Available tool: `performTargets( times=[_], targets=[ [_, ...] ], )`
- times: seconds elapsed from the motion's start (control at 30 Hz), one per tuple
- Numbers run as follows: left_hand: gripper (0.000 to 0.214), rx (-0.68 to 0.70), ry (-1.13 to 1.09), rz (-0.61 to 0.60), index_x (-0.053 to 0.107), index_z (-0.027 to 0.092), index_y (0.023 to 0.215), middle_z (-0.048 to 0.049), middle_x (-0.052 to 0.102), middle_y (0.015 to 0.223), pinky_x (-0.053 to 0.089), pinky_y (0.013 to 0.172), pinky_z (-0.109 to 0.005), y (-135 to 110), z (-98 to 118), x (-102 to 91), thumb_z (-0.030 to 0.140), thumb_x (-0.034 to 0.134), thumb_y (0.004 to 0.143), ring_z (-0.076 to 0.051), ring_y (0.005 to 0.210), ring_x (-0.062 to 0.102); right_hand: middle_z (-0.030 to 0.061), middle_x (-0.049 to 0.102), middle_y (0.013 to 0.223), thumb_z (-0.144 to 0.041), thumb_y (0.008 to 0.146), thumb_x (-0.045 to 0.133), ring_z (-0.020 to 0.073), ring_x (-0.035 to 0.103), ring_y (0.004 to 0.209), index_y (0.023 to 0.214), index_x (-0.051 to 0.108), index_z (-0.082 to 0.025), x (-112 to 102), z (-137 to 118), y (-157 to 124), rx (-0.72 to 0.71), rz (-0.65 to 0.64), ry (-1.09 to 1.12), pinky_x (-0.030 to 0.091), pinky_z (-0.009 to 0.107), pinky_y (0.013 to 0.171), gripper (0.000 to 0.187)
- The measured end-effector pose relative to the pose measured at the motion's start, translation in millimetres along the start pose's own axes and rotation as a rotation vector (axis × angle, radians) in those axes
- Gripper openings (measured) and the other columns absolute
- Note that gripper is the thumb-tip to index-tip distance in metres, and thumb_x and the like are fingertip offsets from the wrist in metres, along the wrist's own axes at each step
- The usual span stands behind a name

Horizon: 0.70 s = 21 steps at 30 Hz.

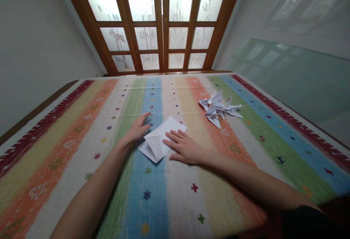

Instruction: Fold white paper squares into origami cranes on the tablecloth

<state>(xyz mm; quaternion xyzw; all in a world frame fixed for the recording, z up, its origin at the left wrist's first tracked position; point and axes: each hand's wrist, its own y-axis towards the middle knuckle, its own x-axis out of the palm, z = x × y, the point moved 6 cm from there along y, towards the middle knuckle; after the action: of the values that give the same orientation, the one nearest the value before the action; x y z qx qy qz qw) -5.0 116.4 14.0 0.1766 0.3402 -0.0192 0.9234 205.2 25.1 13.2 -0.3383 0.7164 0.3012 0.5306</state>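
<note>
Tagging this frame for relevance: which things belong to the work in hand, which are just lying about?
In hand: partly folded white paper, left hand at its left edge, right hand flat on it.
Lying about: pile of folded paper figures, untouched to the right; striped tablecloth underneath.

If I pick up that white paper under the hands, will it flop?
Probably a little: the folded white paper looks thin, though its creases should stiffen it. It's likely very light and may slide on the striped cloth.

Left hand (138, 127) blurred, paper (161, 138) partly covered
</note>
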Motion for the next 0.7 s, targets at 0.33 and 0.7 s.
performTargets(
  times=[0.33, 0.7],
  targets=[
    [0.052, 0.287, 0.602, -0.178, 0.057, 0.020, 0.126, -0.0165, 0.059, 0.133, 0.030, 0.109, -0.059, -72.5, 108.0, 19.8, 0.051, 0.057, 0.085, -0.037, 0.124, 0.051, 0.0167, 0.041, 0.150, -0.062, 0.093, 0.039, 0.0349, 0.036, 0.139, 0.143, 0.043, -0.021, -0.9, -5.1, 3.1, -0.002, -0.001, -0.071, 0.029, 0.055, 0.111, 0.065],
    [0.084, -0.003, 0.901, -0.419, 0.044, 0.006, 0.142, -0.0311, 0.035, 0.148, 0.040, 0.088, -0.072, -121.6, 99.0, 62.0, 0.064, 0.055, 0.081, -0.054, 0.132, 0.035, 0.0136, 0.062, 0.129, -0.030, 0.098, 0.045, 0.0256, 0.058, 0.118, 0.128, 0.055, -0.017, -17.4, 28.9, 7.1, -0.228, 0.055, -0.345, 0.038, 0.046, 0.104, 0.034]
  ],
)
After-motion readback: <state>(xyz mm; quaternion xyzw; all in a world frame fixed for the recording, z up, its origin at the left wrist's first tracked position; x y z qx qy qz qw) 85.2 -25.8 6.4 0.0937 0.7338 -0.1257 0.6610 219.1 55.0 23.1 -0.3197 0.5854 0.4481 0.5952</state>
